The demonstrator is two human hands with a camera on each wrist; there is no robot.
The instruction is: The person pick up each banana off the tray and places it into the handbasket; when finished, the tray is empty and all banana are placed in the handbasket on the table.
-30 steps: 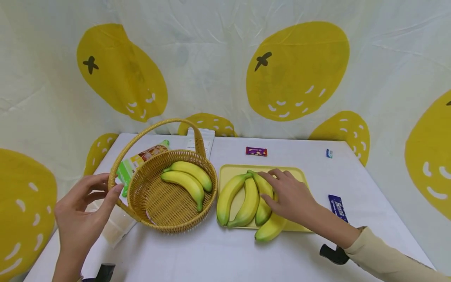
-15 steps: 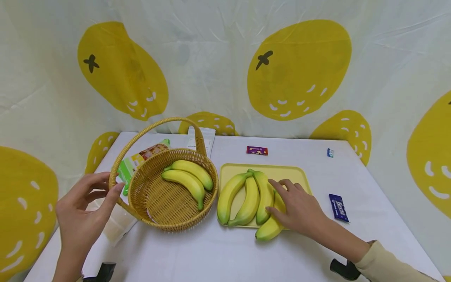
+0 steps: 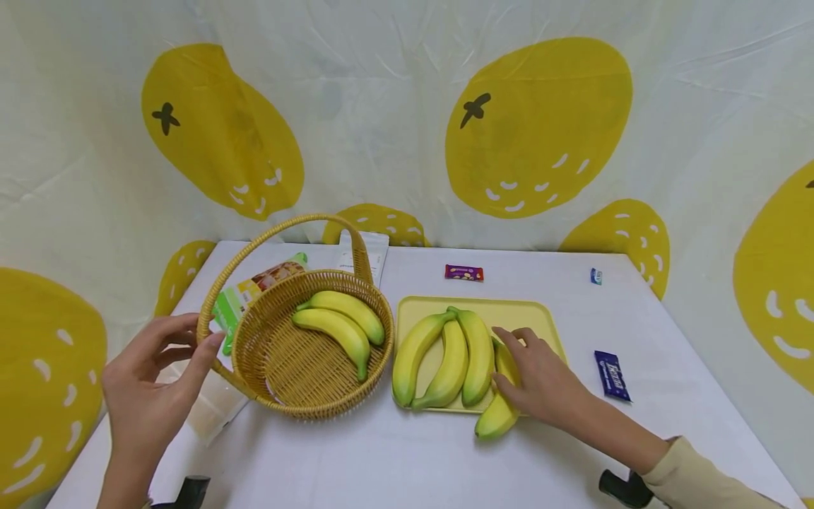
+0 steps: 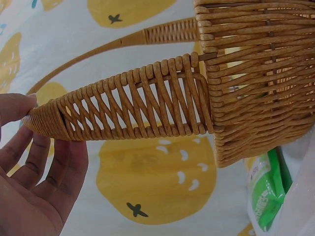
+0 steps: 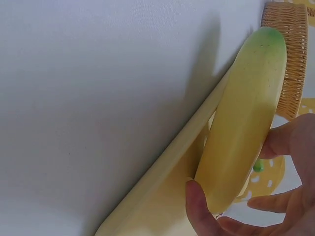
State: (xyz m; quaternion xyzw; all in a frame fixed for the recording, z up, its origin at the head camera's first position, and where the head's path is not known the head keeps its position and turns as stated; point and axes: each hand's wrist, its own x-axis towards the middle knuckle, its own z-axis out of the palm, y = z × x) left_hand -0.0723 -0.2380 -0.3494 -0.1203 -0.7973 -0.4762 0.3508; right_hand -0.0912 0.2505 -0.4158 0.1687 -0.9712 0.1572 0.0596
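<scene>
Banana (image 3: pixel 499 396) number four, the loose one at the right edge of the yellow tray (image 3: pixel 540 317), is what your right hand (image 3: pixel 540 378) has its grip on: in the right wrist view your thumb (image 5: pixel 202 206) curls under it and your fingers (image 5: pixel 290 142) wrap the far side, so the grip is clenched round the fruit. Its long axis runs from the tray's middle toward you, and its near tip hangs over the tray's front rim onto the white worktop (image 3: pixel 394 459). Just to its left lie three more bananas (image 3: pixel 448 357) joined at the stem, fanned out on the tray. The wicker basket (image 3: pixel 311 346) sits to the left of the tray, nearly touching it, with two bananas (image 3: pixel 340 322) already lying in it toward the back. From your grip, then, the basket lies left, across the bunch of three. Your left hand (image 3: pixel 152 385) is at the basket's far side, its relaxed fingertips (image 4: pixel 17 105) resting against the base of the handle (image 4: pixel 123 105) without closing round it. Your right hand is the nearer one to the loose banana; the left is well apart from it.
</scene>
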